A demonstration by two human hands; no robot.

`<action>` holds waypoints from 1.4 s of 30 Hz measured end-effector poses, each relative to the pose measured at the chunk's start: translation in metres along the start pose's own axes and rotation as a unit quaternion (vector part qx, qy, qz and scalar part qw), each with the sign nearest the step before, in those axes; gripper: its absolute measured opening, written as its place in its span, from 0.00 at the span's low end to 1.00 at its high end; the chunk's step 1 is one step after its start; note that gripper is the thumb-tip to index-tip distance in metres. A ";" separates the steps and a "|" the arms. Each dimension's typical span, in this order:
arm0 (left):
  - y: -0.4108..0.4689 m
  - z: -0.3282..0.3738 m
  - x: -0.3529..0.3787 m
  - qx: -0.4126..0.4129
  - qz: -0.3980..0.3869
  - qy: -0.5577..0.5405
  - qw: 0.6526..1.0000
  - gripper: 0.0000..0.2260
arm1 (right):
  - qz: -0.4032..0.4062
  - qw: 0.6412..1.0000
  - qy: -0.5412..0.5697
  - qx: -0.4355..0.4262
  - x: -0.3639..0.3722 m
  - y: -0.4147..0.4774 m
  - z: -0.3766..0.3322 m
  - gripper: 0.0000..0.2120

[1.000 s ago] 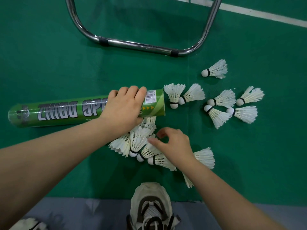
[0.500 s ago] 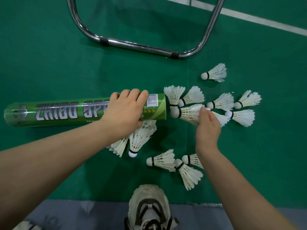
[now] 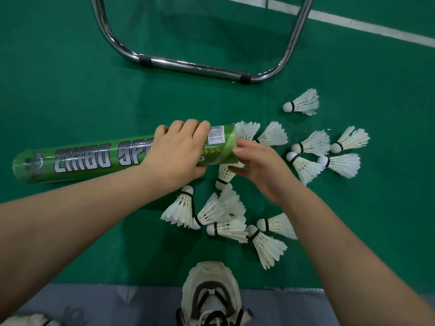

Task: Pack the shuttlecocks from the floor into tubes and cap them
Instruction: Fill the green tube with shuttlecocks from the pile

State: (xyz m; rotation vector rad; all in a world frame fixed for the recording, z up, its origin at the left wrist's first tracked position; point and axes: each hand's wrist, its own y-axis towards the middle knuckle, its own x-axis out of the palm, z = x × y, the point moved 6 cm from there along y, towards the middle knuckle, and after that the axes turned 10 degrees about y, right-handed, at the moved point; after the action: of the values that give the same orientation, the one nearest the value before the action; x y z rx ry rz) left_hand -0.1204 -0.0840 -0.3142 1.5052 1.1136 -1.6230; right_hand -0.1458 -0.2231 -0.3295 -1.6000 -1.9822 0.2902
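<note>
Green tube (image 3: 82, 158) lying on its side on the floor (image 3: 70, 67): the left hand (image 3: 179, 151) grips it from above near its open end, fingers curled over the top and thumb underneath. The right hand (image 3: 261, 170) is cupped right at that mouth, thumb touching the rim and fingers bent inward. Its palm faces away, so I cannot tell whether it holds a shuttlecock or has one partly pushed in.

The step in hand looks like loading the tube, with most of the job still to do. The next move probably calls for a fresh shuttlecock, turned to line up with the mouth, while the left hand keeps the tube steady.

Loose shuttlecocks (image 3: 221, 208) lie in a heap just below the hands, more in a cluster (image 3: 310, 142) to the right, and one alone (image 3: 302, 103) further off. How many sit inside the tube is hidden by its printed wall. Its far end is hard to make out, and no cap shows. A chrome frame (image 3: 195, 67) and a shoe (image 3: 211, 292) are cut off at the edges.
</note>
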 end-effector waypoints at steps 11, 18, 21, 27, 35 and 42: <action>0.004 0.009 -0.001 0.007 0.014 -0.022 1.000 0.34 | 0.169 0.985 -0.022 -0.036 -0.014 0.013 -0.001 0.16; 0.008 0.002 0.002 -0.005 0.012 -0.005 1.000 0.35 | 0.250 0.881 -0.400 -0.040 -0.061 -0.002 0.040 0.15; 0.007 0.000 0.002 -0.007 0.011 -0.002 1.000 0.35 | 0.230 0.871 -0.434 -0.026 -0.056 0.002 0.053 0.19; 0.005 -0.007 0.004 -0.015 0.005 0.008 1.000 0.35 | 0.304 0.925 -0.225 -0.045 -0.071 -0.003 0.043 0.09; 0.003 -0.002 0.009 -0.001 -0.001 0.003 1.000 0.33 | 0.387 0.896 0.022 -0.218 -0.068 -0.033 0.009 0.12; 0.000 -0.002 0.007 0.006 -0.002 0.000 1.000 0.34 | 0.182 0.974 -0.048 -0.124 -0.016 -0.018 -0.007 0.11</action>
State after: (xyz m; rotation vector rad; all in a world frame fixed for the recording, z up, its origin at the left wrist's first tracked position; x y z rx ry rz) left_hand -0.1205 -0.0818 -0.3210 1.5116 1.1107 -1.6341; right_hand -0.1545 -0.2441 -0.3191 -2.1506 -1.8418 0.2726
